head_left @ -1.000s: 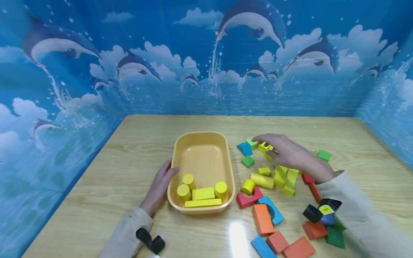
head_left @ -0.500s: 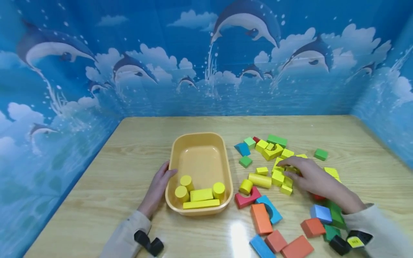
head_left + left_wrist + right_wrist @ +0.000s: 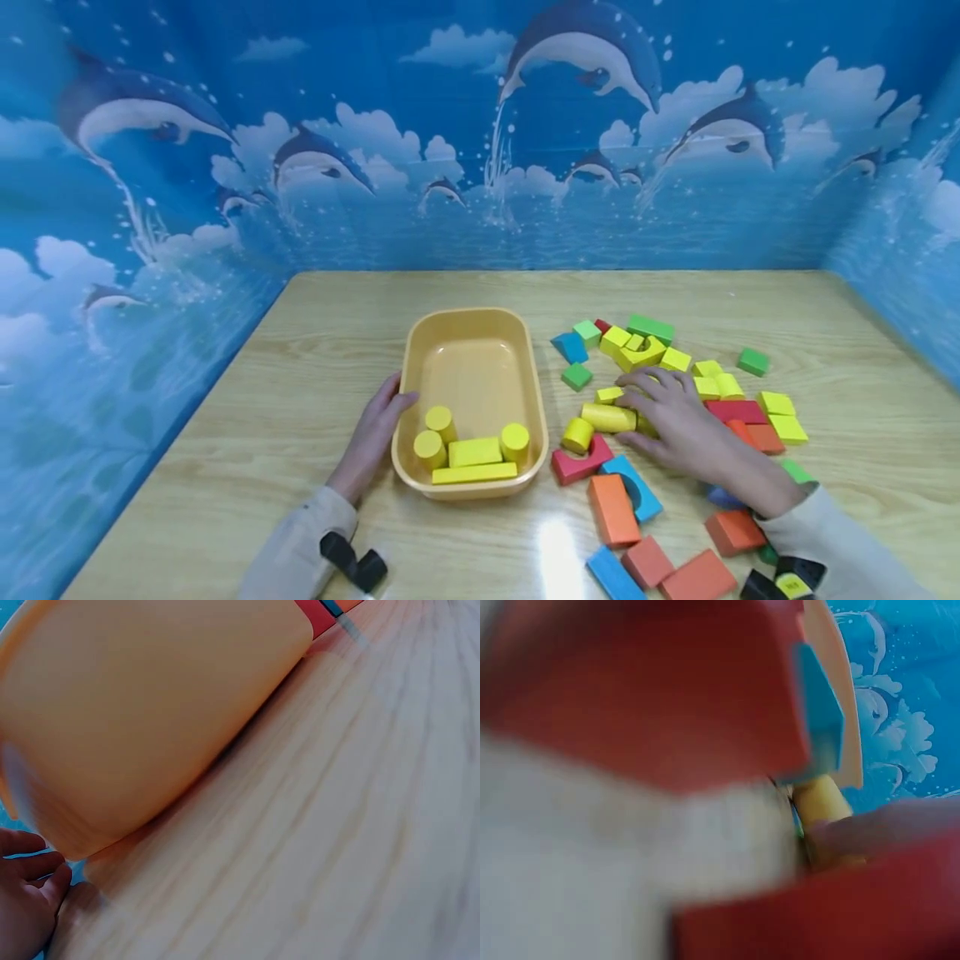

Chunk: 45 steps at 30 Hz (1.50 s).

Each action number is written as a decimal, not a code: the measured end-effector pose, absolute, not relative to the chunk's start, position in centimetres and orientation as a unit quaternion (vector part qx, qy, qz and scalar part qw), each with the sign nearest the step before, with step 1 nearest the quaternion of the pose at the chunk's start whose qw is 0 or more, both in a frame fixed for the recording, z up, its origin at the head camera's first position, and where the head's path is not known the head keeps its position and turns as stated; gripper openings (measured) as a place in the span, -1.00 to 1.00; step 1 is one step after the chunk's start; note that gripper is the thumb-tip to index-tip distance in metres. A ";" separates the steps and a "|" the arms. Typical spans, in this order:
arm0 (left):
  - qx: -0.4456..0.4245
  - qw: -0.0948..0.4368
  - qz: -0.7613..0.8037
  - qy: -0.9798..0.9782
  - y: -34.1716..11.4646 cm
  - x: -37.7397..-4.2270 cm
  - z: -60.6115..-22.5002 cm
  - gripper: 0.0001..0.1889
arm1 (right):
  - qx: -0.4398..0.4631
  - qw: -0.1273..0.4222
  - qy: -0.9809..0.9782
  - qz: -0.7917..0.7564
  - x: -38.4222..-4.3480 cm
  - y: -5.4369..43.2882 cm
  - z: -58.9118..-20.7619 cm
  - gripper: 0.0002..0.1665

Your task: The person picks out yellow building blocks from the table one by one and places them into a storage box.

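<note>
My left hand (image 3: 372, 429) holds the left wall of a beige plastic tub (image 3: 535, 367), its thumb over the rim. In the left wrist view, fingers (image 3: 45, 864) lie by the tub's outer side (image 3: 142, 720). Inside the tub are several yellow blocks: upright cylinders (image 3: 514, 442), a rectangular block (image 3: 475, 451) and a long bar (image 3: 474, 473). Right of it, my right hand (image 3: 678, 425) reaches over the loose blocks, its fingers at the right end of a lying yellow cylinder (image 3: 603, 417). The right wrist view is blurred, with one finger against a yellow piece (image 3: 821, 802).
Red, blue and orange blocks (image 3: 613, 510) lie in front of my right hand. More yellow blocks (image 3: 642, 353) and green ones (image 3: 753, 362) lie behind it. The wooden table (image 3: 225, 392) backs onto a blue dolphin-print cloth (image 3: 480, 167).
My right hand first drew back from the far yellow blocks, then moved left to the lying cylinder. My left hand has stayed on the tub, whose contents look the same.
</note>
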<state>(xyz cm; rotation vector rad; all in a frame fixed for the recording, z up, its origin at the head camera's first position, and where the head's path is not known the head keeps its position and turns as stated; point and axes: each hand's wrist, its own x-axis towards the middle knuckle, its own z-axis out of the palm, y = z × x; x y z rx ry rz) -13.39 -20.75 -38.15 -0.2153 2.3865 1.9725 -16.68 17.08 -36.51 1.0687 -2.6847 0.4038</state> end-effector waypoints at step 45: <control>-0.062 0.004 0.628 0.775 -20.9 -13.3 -38.3 -0.44 | 0.474 -0.109 -0.858 0.166 -17.6 3.0 -32.1 -0.49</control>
